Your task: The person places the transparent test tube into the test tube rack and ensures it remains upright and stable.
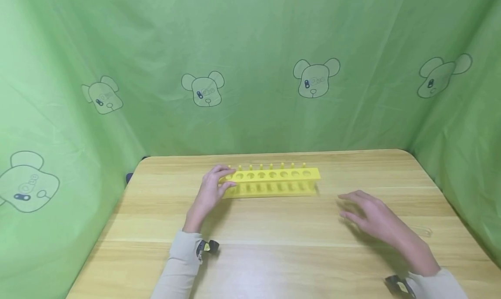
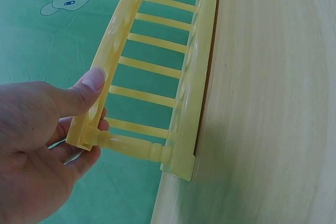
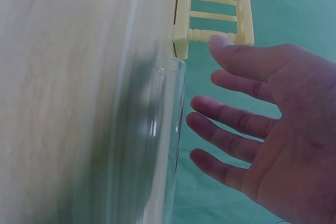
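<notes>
- left hand pinches yellow rack by its left end
- clear tube lies right of rack, roughly parallel (right hand's nearer, fingers loose, empty)

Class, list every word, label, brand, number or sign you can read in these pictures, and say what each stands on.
No text is clearly readable.
Animal-head prints on the green curtain: letter-like marks, too small and faint to read.
Left wrist's dark device: too small to tell.
Yellow rack: no lettering visible.
Clear tube: no lettering visible.
</notes>
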The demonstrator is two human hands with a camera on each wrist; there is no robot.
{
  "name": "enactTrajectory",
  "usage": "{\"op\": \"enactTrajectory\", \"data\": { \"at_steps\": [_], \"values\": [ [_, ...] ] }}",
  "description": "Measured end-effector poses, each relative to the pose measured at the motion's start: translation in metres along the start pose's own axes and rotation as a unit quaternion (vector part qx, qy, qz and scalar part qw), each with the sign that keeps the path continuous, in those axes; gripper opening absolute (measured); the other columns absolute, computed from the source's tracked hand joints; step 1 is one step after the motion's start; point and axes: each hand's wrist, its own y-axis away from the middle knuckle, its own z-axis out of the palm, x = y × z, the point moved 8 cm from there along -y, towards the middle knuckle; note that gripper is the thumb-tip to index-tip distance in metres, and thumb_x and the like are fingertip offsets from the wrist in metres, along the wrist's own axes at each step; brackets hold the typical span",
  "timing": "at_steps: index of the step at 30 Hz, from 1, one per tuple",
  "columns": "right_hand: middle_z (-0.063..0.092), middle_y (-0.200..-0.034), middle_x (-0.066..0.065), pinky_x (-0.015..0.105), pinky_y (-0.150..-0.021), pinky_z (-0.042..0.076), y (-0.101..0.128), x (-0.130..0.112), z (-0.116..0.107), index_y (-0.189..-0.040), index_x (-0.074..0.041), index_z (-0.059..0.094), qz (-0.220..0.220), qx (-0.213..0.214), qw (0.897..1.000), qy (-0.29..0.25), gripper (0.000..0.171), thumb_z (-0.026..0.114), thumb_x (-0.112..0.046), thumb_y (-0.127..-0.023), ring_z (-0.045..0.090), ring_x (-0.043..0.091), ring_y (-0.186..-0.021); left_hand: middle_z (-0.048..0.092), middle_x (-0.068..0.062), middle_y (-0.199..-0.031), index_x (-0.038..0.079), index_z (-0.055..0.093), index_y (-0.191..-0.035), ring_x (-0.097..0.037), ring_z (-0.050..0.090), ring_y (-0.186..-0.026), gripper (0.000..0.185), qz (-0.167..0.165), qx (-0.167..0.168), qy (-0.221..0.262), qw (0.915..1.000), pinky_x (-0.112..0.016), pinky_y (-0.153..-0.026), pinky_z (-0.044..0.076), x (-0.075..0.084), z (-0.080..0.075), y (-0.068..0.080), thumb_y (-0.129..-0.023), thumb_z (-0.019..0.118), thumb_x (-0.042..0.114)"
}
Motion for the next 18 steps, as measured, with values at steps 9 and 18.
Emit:
{"op": "enactTrajectory", "data": {
  "at_steps": [9, 18],
  "values": [
    [0.069, -0.119, 0.021, 0.064, -0.093, 0.054, 0.0057, 0.0051, 0.0035, -0.124, 0.001, 0.068, -0.003, -0.012, 1.0, 0.003, 0.047, 0.085, -0.018, -0.084, 0.066, 0.043, -0.107, 0.067, -0.018, -0.124, -0.002, 0.071, -0.123, -0.034, 0.064, -0.117, 0.042, 0.009, 0.004, 0.0, 0.9999, -0.04, -0.107, 0.052, 0.0024, -0.0008, 0.0, -0.083, 0.082, 0.008],
    [0.072, -0.114, 0.016, 0.059, -0.089, 0.058, 0.0103, 0.0071, 0.0036, -0.12, -0.001, 0.07, -0.01, -0.014, 1.0, 0.012, 0.044, 0.087, -0.014, -0.082, 0.069, 0.038, -0.103, 0.067, -0.018, -0.124, -0.002, 0.071, -0.123, -0.034, 0.064, -0.118, 0.041, 0.006, 0.001, 0.0, 1.0, -0.04, -0.108, 0.052, 0.0015, -0.0005, 0.0003, -0.084, 0.081, 0.008]
  ]
}}
